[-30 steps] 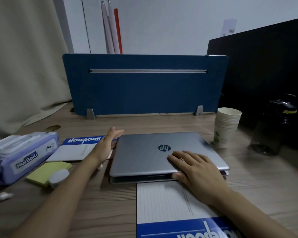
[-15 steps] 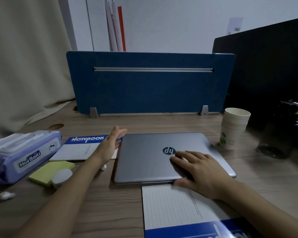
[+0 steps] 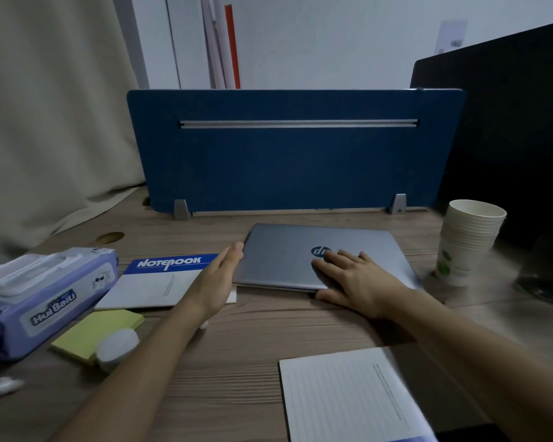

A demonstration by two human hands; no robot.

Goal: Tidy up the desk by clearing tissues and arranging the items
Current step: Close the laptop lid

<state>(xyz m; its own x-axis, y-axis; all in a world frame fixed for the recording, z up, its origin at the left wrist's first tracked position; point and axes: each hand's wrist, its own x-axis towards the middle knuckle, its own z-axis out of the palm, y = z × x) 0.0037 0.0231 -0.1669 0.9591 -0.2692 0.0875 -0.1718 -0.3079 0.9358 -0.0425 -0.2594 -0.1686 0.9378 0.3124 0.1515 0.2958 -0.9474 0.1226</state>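
Note:
A closed silver laptop (image 3: 288, 253) lies flat on the wooden desk (image 3: 262, 333), close to the blue divider. My right hand (image 3: 355, 282) rests palm down on its near right part, fingers spread over the lid and thumb at the front edge. My left hand (image 3: 216, 280) stands edge-on against the laptop's left side, fingers straight. A blue-topped notebook (image 3: 160, 282) lies left of the laptop, partly under my left hand. Another notebook (image 3: 348, 397) lies near the front edge. A purple pack of wet wipes (image 3: 42, 298) sits at the far left.
Yellow sticky notes (image 3: 103, 330) and a white earbud case (image 3: 117, 347) lie beside the wipes, with a small white earbud (image 3: 4, 385) at the front left. A stack of paper cups (image 3: 466, 244) stands at the right, next to a dark monitor (image 3: 508, 138). The blue divider (image 3: 294, 167) borders the back.
The laptop lid has gone fully shut and both hands have slid the laptop away from me toward the divider. The near notebook now lies apart from it.

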